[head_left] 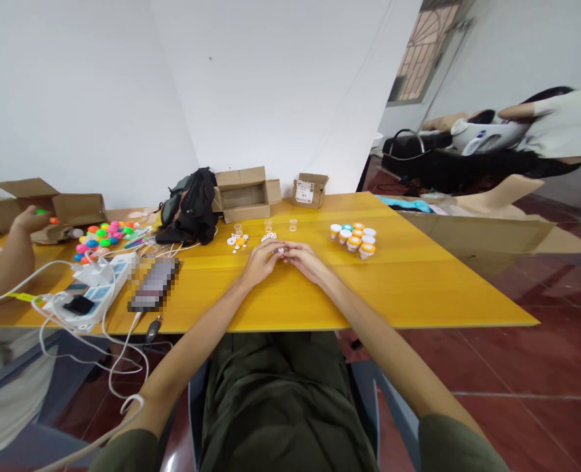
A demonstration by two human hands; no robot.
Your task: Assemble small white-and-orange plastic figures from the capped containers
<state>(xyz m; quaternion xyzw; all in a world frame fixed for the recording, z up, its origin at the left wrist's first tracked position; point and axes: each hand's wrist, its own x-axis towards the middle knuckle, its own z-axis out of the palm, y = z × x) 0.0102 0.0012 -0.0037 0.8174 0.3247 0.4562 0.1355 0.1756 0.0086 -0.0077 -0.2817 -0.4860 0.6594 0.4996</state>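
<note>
My left hand (262, 263) and my right hand (304, 257) meet over the middle of the yellow table (393, 288). Both have closed fingertips on a small white piece (281, 250) between them. Just behind my hands lies a pile of small white pieces (270, 236). Left of it are more white pieces and an orange one (240, 242). Three clear round containers stand further back, one of them (293, 225) on the right. Several small jars with orange, white and teal lids (354, 240) are grouped to the right.
An open cardboard box (243, 196), a smaller box (310, 191) and a black bag (192, 206) line the back. Leftward are a phone (155, 283), a power strip (108, 292), cables, colourful balls (104, 237) and another person's hand (29, 221).
</note>
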